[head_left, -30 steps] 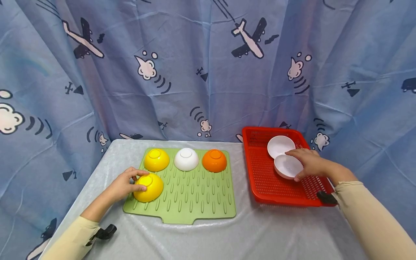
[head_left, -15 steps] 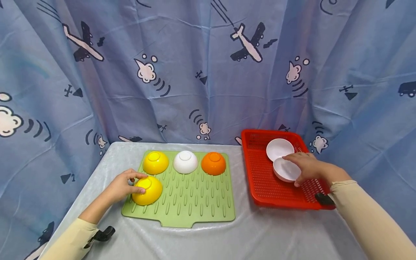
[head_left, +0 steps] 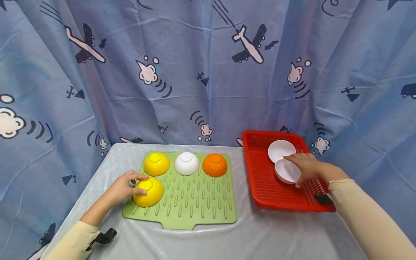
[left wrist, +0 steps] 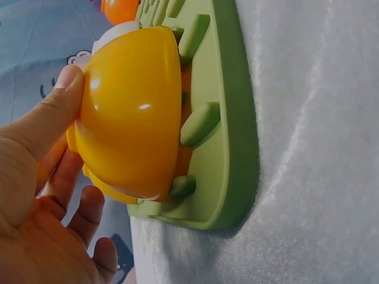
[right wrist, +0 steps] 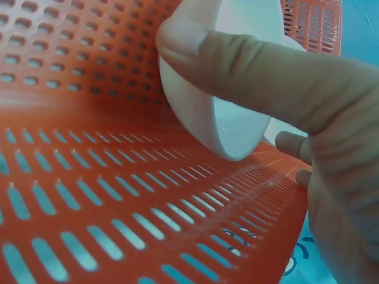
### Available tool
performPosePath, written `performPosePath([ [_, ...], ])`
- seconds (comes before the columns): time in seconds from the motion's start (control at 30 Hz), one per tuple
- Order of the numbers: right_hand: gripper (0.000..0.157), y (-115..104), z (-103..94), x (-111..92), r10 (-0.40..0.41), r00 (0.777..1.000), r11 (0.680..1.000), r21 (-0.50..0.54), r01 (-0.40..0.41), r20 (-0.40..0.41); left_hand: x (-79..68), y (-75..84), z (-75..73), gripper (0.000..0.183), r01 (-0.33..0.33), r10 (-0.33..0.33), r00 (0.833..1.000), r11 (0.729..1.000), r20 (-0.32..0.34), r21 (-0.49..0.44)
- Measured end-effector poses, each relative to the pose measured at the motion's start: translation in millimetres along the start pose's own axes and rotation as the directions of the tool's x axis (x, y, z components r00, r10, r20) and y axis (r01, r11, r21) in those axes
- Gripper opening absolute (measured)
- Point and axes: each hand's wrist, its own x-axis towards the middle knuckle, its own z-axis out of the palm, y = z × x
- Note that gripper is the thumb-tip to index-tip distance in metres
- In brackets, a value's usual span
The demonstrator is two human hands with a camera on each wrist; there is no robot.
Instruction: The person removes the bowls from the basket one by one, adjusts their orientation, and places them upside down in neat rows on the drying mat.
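Since basically nothing had budged in the last second, the bowl handling looked paused to me. The left hand (head_left: 123, 187) had the front yellow bowl (head_left: 153, 195) pinched, upside down on the green mat (head_left: 201, 206), a finger over its base and thumb on the near side. Meanwhile the right hand (head_left: 310, 168) was palm-down in the red basket (head_left: 269, 195), thumb and fingers set wide, gripping the nearer white bowl (head_left: 286, 172) by the rim.
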Motion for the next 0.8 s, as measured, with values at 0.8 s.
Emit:
performPosePath([
  [0.8,0.11,-35,-24.5,-9,0.173,0.933,0.968,0.228,-0.102,-0.315,-4.7,1.6,3.1,0.048,-0.013,0.013,1.0,1.0,-0.026,-0.013],
])
